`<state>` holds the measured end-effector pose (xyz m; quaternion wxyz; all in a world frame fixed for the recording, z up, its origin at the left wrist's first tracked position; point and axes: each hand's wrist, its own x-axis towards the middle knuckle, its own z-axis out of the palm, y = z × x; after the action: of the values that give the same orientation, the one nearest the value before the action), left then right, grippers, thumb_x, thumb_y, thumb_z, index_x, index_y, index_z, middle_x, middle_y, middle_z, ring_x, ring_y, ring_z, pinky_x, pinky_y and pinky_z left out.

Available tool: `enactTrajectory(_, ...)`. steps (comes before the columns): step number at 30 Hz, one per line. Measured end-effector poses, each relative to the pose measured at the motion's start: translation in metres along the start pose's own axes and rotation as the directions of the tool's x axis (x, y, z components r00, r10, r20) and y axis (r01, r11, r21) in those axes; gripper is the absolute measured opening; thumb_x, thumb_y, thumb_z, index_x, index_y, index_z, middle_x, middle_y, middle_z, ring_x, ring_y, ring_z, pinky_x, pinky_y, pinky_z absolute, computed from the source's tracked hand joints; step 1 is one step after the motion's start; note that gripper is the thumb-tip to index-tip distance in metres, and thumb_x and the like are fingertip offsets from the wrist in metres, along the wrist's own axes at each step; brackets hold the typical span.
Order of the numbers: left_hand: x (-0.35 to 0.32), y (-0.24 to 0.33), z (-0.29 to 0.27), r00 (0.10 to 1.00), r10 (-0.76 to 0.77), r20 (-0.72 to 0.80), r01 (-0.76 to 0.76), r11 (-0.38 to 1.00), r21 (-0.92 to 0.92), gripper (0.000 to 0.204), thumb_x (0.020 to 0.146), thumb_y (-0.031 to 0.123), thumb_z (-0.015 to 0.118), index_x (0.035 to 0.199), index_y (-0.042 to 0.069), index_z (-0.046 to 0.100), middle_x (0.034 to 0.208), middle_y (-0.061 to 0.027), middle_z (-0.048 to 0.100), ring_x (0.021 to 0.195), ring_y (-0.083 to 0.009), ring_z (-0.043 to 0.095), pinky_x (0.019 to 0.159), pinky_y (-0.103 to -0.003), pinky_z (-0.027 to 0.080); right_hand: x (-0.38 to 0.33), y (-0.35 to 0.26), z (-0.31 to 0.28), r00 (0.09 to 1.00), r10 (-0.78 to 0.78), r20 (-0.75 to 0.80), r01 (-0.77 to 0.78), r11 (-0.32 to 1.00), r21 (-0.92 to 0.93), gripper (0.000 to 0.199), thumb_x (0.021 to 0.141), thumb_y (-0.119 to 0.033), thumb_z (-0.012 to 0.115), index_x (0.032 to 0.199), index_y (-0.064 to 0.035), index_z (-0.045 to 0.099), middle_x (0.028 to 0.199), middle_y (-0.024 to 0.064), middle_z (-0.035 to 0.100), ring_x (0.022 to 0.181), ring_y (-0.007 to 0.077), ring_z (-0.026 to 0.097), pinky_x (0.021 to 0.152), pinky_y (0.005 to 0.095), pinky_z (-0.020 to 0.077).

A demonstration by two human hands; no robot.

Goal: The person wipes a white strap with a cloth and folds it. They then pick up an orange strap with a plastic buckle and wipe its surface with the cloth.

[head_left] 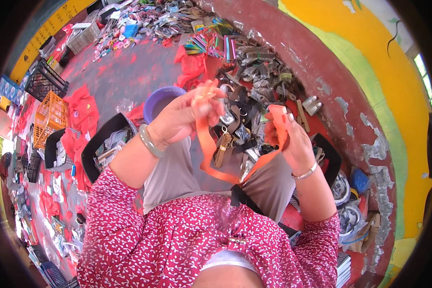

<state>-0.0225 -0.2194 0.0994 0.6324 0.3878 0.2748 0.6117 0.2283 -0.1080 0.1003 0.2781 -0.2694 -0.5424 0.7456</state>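
Observation:
An orange strap (211, 161), perhaps a belt, hangs in a loop between my hands above my lap. My left hand (189, 113), raised at the centre and slightly blurred, pinches one end of it; a pale bit shows at the fingertips, too smeared to name. On the other side my right hand (292, 144) grips the strap near a folded orange end (278, 114) that stands up between fingers and thumb. Just beyond the strap lies a pile of dark belts (244, 108), some in clear wrapping. A black strap (244, 199) rests across my lap.
A purple basin (151, 108) stands beyond my left forearm. Black bins (93, 149) with packets and an orange crate (50, 115) stand at the left. Red cloth (192, 65) and heaps of small goods (144, 24) cover parts of the floor. A peeling wall (331, 72) bounds the right.

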Motion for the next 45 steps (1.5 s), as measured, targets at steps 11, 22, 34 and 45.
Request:
enactTrajectory(11, 0.081, -0.013, -0.053, 0.982, 0.159, -0.098, -0.186, 0.883, -0.432, 0.038, 0.092, 0.034, 0.041, 0.117, 0.006, 0.045, 0.119, -0.0174, 0.051, 0.108, -0.0291, 0.052, 0.091, -0.048, 0.042, 0.108, 0.042, -0.018, 0.996, 0.05, 0.07, -0.066, 0.963, 0.261, 0.048, 0.092, -0.039, 0.036, 0.122, -0.0023, 0.045, 0.111, 0.0124, 0.058, 0.102, 0.0218, 0.056, 0.079, 0.0281, 0.0425)
enactTrajectory(22, 0.105, -0.044, -0.103, 0.977, 0.062, -0.203, -0.132, 0.926, -0.353, 0.047, 0.089, 0.041, 0.048, 0.116, 0.003, 0.045, 0.082, -0.009, 0.057, 0.07, -0.0176, 0.051, 0.072, -0.035, 0.041, 0.178, 0.031, -0.136, 0.983, 0.059, -0.173, -0.093, 0.975, -0.199, 0.048, 0.091, -0.033, 0.044, 0.129, -0.0047, 0.04, 0.123, 0.0124, 0.05, 0.112, 0.0198, 0.048, 0.091, 0.0313, 0.038)
enactTrajectory(34, 0.105, -0.047, -0.096, 0.952, 0.023, -0.306, -0.084, 0.978, -0.189, 0.028, 0.089, 0.022, 0.049, 0.111, 0.003, 0.045, 0.081, -0.0074, 0.054, 0.069, -0.0141, 0.048, 0.072, -0.033, 0.038, 0.163, 0.316, -0.252, 0.395, 0.671, -0.628, -0.858, 0.514, 0.009, 0.047, 0.075, -0.049, 0.06, 0.083, -0.0035, 0.059, 0.062, 0.0078, 0.055, 0.046, 0.0205, 0.054, 0.044, 0.0335, 0.0457)
enactTrajectory(45, 0.114, -0.052, -0.098, 0.957, -0.05, -0.285, -0.061, 0.928, -0.367, 0.039, 0.09, 0.03, 0.045, 0.11, -0.004, 0.046, 0.097, -0.0221, 0.059, 0.087, -0.0295, 0.058, 0.083, -0.04, 0.045, 0.14, 0.163, -0.195, 0.889, -0.226, -0.399, -0.456, -0.353, -0.817, 0.024, 0.078, -0.025, 0.05, 0.07, -0.0086, 0.065, 0.073, 0.0096, 0.066, 0.068, 0.0264, 0.065, 0.059, 0.0382, 0.0524)
